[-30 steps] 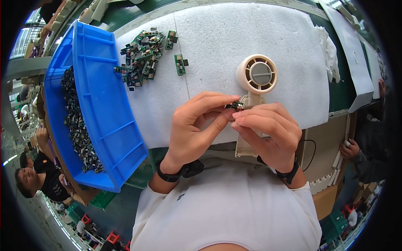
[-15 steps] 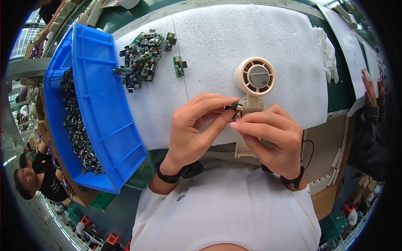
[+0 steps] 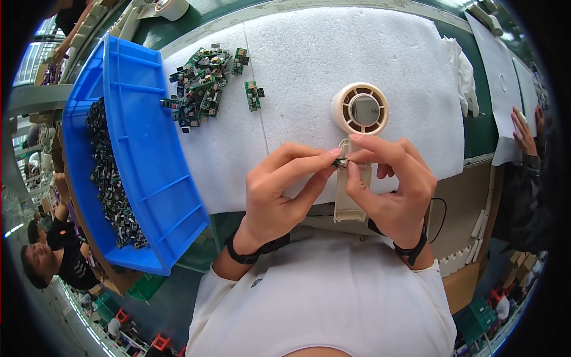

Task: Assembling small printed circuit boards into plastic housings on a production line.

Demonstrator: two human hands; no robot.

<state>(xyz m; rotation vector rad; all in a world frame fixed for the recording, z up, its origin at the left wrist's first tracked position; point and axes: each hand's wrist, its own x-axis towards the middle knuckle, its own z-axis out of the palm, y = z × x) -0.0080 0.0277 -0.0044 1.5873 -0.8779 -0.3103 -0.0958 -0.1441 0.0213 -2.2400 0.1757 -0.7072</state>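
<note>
My left hand (image 3: 284, 189) pinches a small green circuit board (image 3: 339, 162) between thumb and fingertips. It is held just over the open handle (image 3: 350, 199) of a cream handheld fan. The fan's round head (image 3: 360, 110), with spokes and a grey centre disc, lies face up beyond my fingers. My right hand (image 3: 397, 181) has its fingertips closed together at the board's right edge; what they grip there is too small to make out. Its index finger reaches toward the fan's neck. My fingers partly cover the upper handle.
Several circuit boards form a pile (image 3: 199, 83) on the white foam sheet (image 3: 297, 53), with two apart beside it. A blue bin (image 3: 148, 160) of small dark parts stands at left. White gloves (image 3: 467, 77) lie at the right edge. Another person's hand (image 3: 524, 132) is far right.
The circuit board has shifted slightly right and down, over the handle. My right hand has raised its index finger toward the fan's neck. The other person's hand at far right has moved down.
</note>
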